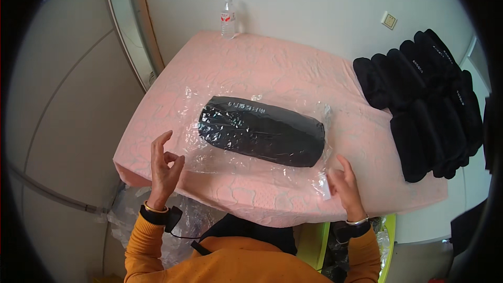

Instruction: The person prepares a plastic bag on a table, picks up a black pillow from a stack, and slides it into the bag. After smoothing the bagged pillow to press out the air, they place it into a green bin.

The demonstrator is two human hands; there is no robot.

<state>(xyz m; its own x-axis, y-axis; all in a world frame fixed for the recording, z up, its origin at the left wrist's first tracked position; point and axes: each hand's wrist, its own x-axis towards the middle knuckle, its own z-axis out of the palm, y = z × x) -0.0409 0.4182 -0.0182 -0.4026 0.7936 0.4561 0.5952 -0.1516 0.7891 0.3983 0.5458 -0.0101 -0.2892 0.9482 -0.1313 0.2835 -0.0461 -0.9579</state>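
A dark roll-shaped bundle (272, 133), black with a grey upper side, lies inside a clear plastic bag (201, 160) in the middle of the pink-covered table. Its long side runs from upper left to lower right. My left hand (165, 169) hovers by the bag's lower left side, fingers apart and nothing in them. By the bag's lower right corner is my right hand (346, 186), its fingers spread. A small white strip (326, 186) at that corner sits right beside the right fingers; whether they touch it is hard to tell.
Several black rolls (419, 110) are piled at the table's right. A clear water bottle (228, 19) stands at the far edge of the pink cloth (283, 55). Loose clear plastic (131, 215) hangs below the near left edge; a yellow-green container (387, 246) is below the right.
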